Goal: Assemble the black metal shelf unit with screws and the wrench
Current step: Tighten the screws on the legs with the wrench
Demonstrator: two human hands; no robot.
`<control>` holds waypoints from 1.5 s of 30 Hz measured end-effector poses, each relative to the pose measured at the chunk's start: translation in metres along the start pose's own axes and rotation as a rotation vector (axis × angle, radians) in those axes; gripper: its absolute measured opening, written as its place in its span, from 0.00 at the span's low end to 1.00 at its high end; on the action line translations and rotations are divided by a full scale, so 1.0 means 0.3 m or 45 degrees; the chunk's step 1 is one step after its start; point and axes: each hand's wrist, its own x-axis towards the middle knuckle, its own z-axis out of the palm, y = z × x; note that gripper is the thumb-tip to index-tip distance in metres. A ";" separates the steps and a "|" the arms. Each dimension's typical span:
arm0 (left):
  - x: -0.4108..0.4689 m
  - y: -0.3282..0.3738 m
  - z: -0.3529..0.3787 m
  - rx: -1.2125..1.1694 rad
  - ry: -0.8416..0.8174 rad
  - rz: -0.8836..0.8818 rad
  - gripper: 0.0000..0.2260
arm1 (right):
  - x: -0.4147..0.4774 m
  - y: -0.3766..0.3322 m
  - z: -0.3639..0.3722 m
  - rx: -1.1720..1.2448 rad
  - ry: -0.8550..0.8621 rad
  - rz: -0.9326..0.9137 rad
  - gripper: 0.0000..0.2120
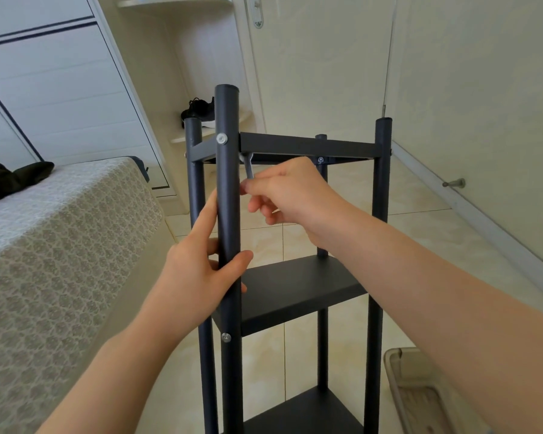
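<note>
On floor tiles (420, 227) beside a bed (60, 245), left hand (198, 277) grips the shelf post (228, 114); right hand (292, 195) pinches, seemingly, a wrench (249, 167).

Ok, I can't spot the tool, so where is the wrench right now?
In the head view the wrench is pinched by the right hand, just right of the nearest post, its head up under the top shelf frame.

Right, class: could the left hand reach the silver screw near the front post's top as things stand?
Probably yes. The left hand grips the front post below that screw, and only bare post lies between; the right hand holds the wrench beside the post, clear.
</note>
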 end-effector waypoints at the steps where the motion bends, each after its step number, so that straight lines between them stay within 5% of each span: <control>1: -0.001 0.003 0.001 0.004 -0.004 0.006 0.40 | 0.001 0.001 0.003 0.023 -0.004 0.001 0.06; 19: 0.008 -0.010 -0.005 0.077 0.043 -0.008 0.40 | 0.046 0.049 0.052 -0.125 0.223 -0.445 0.21; 30: 0.011 -0.015 -0.014 0.063 0.014 -0.002 0.39 | 0.114 0.141 0.131 -0.278 0.685 -0.806 0.11; 45: 0.018 -0.009 -0.005 0.049 -0.007 0.022 0.37 | 0.097 0.145 0.109 -0.177 0.614 -0.727 0.15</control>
